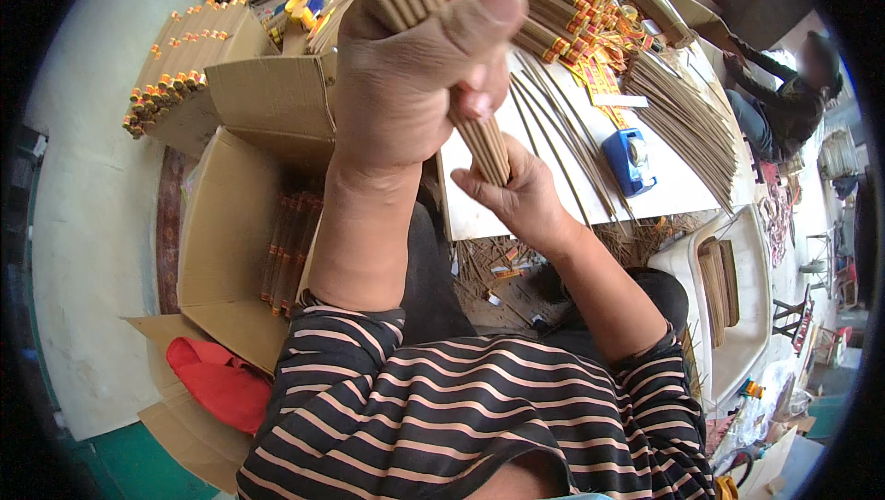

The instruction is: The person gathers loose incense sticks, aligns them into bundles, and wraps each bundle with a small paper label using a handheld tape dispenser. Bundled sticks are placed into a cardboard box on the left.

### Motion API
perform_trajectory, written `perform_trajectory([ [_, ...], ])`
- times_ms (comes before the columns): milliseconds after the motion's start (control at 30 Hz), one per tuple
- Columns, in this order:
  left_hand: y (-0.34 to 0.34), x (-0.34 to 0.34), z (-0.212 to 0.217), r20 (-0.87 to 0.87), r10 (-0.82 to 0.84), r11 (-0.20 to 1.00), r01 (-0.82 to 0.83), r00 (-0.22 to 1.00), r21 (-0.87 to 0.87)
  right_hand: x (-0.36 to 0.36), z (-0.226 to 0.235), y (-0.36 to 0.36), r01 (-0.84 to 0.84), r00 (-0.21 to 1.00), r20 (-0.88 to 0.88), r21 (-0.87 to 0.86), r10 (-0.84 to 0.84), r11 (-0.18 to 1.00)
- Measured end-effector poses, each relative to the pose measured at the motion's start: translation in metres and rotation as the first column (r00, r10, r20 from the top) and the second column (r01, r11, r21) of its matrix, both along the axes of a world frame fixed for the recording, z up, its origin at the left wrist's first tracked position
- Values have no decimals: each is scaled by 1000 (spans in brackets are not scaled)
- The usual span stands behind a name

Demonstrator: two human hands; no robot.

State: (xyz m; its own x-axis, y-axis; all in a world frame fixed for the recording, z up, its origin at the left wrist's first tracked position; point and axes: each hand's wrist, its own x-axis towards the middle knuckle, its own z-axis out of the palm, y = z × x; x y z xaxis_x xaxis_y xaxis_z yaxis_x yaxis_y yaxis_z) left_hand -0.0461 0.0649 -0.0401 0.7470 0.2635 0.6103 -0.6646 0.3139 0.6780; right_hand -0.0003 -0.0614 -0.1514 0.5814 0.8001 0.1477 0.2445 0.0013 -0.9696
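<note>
Both hands grip incense stick bundle [433, 30]: left [406, 76] above, right [516, 191] below.

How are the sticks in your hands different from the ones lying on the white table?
The bundle of thin brown sticks is gripped upright and tight by the left hand and right hand. The loose brown sticks lie flat and spread on the white table, untouched. Both are thin, long and brown.

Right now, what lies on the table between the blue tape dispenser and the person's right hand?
In the head view, loose brown sticks lie on the white table between the blue tape dispenser and the right hand.
</note>
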Motion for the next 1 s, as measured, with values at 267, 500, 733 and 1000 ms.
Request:
perform_trajectory([
  [267, -15, 42, -65, -324, 74, 995, -47, 943, 93, 42, -58, 7, 82, 988, -130, -44, -87, 996],
  [500, -17, 44, -68, -228, 79, 986, -43, 970, 159, 44, -66, 2, -57, 982, -175, 82, 71, 995],
  [733, 21, 56, -46, -72, -134, 990, 131, 988, -44, 83, -92, -59, -7, 990, 139, -136, 26, 991],
  [1000, 27, 74, -45, -97, -171, 985, 169, 980, -36, 132, -71, -72, 93, 991, 110, -204, -71, 974],
])
